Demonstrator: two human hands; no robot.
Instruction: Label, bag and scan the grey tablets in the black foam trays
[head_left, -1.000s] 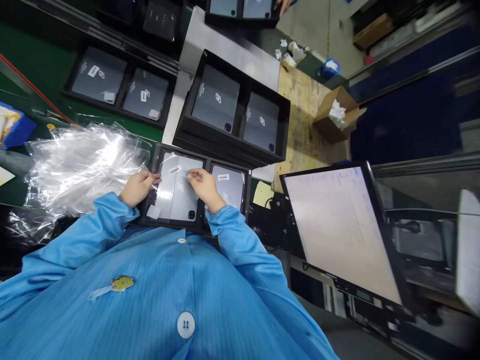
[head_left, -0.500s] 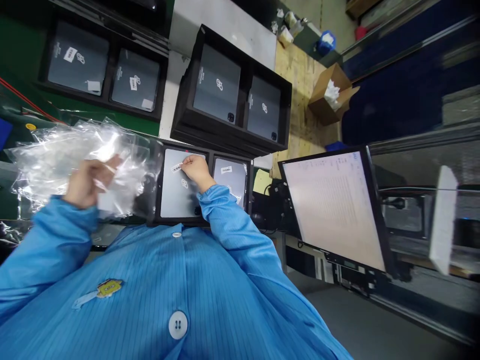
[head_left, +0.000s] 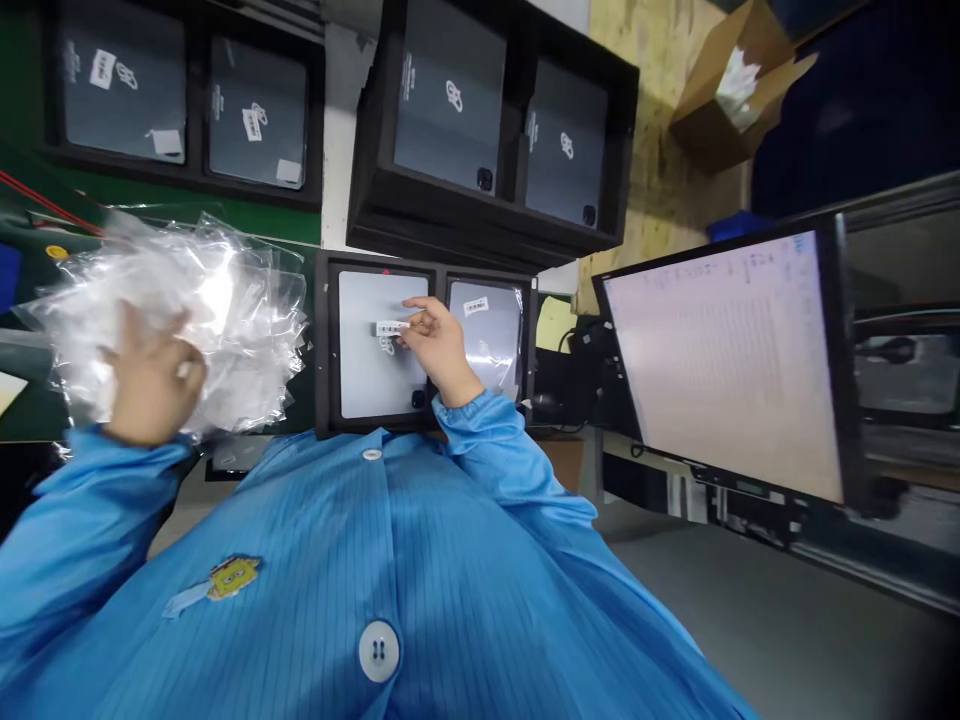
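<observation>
My right hand point(head_left: 442, 350) pinches a small white barcode label point(head_left: 390, 328) between thumb and fingers. The label is over the grey back of a tablet point(head_left: 367, 385), which lies in the left pocket of a black foam tray point(head_left: 325, 340). In the right pocket is another tablet point(head_left: 506, 345), covered in clear film and bearing its own barcode label point(head_left: 475, 306). My left hand point(head_left: 154, 385), blurred by motion, is over a heap of clear plastic bags point(head_left: 247, 350) with its fingers spread. Whether it touches a bag I cannot tell.
Behind the tray stands a stack of black foam trays point(head_left: 480, 215) with two tablets on top. Another foam tray point(head_left: 196, 100) with two labelled tablets lies at the back left. A monitor point(head_left: 727, 370) and a yellow note point(head_left: 555, 322) are on the right, a cardboard box point(head_left: 697, 130) beyond.
My left hand has shifted left over the bags and its fingers have spread. My right hand still holds the label, now turned more level. The whole view has shifted.
</observation>
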